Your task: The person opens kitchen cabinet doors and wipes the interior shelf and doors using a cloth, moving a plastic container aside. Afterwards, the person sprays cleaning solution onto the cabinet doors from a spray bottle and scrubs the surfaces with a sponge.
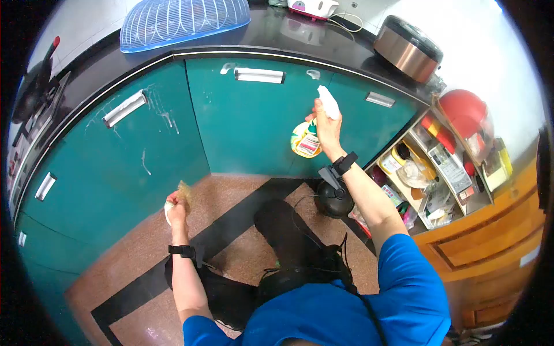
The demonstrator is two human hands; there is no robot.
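My right hand [328,130] is closed around a spray bottle [306,144] with a white spray head and a yellow body with a label. It is held up in front of the green cabinet doors [248,127]. Low on the left, my left hand [178,212] grips a yellowish, mesh-like scrubbing cloth [184,193]; something white also shows at its fingers, too small to name. White foam [313,74] clings near the middle door's handle [259,75]. Wet streaks [167,118] run down the left door beside its handle [124,108].
A blue mesh dome cover [184,23] and a rice cooker [407,49] stand on the black counter [277,43]. An open shelf [427,167] packed with bottles and bags is at the right. A round black object [334,199] sits on the floor near my knee.
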